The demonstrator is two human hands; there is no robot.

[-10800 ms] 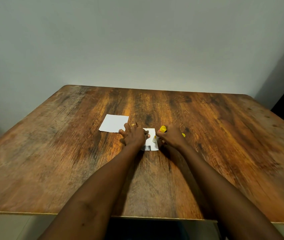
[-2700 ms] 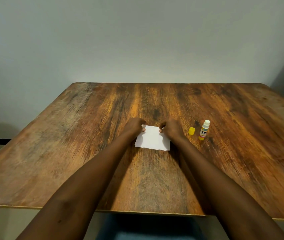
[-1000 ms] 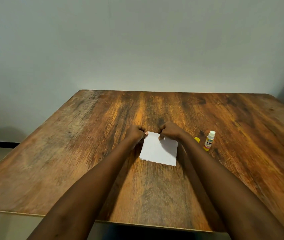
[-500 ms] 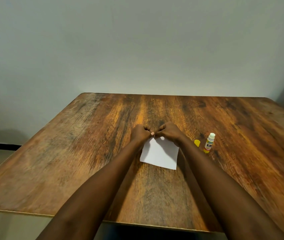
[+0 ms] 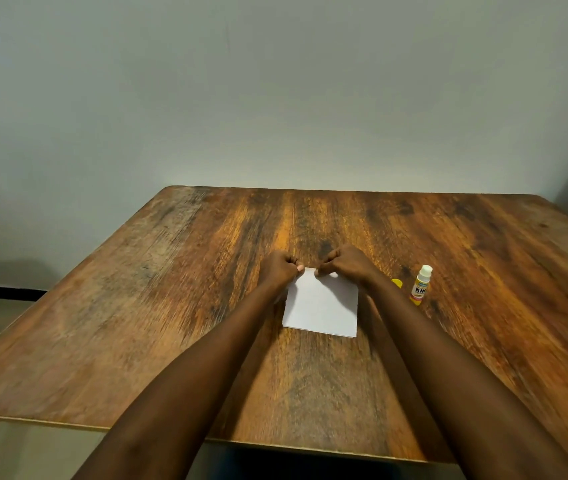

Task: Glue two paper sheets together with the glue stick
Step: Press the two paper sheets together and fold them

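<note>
Because a glued seam wants pressure where the layers meet, I have the fingers of both hands curled down onto the far edge of the white square paper sheets [image 5: 322,306], which lie flat near the middle of the brown wood-grain table [image 5: 171,306]. My left hand [image 5: 277,271] pinches the far left corner. My right hand [image 5: 346,268] pinches the same edge just beside it, knuckles up, the fingertips of the two hands close together. Only one white face shows, so I judge the second sheet sits squarely underneath; holding at two points should keep the top one from sliding askew. The white-and-yellow glue stick [image 5: 422,285] stands upright to my right, apart from my forearm. Its small yellow cap [image 5: 397,283] rests on the table beside it, half hidden by my wrist. Both are parked there, I'd say, to free both hands. Recapping is not yet done.
</note>
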